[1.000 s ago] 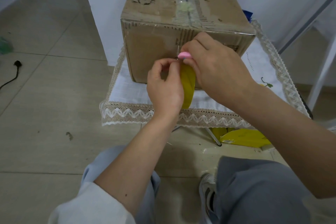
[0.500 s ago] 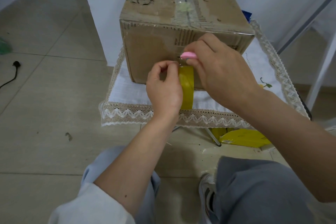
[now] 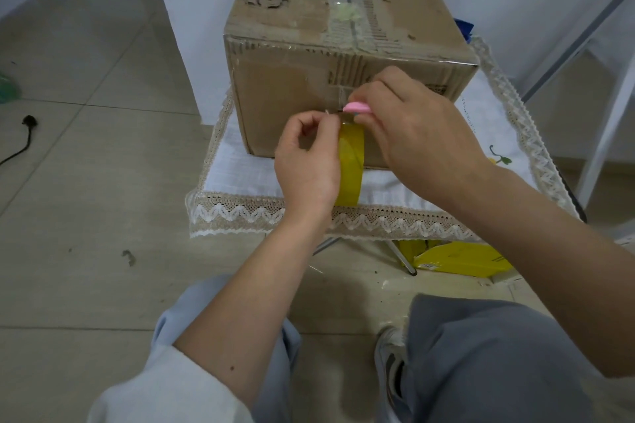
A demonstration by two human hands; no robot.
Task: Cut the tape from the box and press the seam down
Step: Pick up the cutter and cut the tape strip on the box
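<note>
A worn cardboard box (image 3: 295, 86) stands on a small table covered by a white lace-edged cloth (image 3: 240, 172). Clear tape runs along the seam on its top and down the near face. My left hand (image 3: 305, 165) holds a yellow tape roll (image 3: 351, 165) against the near face, fingers pinching the tape at the roll's top. My right hand (image 3: 422, 134) grips a small pink cutter (image 3: 357, 108), whose tip is at the tape just above the roll. The blade itself is too small to make out.
A yellow packet (image 3: 460, 261) lies on the tiled floor under the table, beside a metal leg. A black plug and cable (image 3: 24, 134) lie on the floor at the far left. A white wall corner stands behind the box, and white frame legs rise at the right.
The roll hangs straighter against the box face than a second ago. The pink cutter has shifted slightly to the right along the tape. My left hand has hardly moved.
</note>
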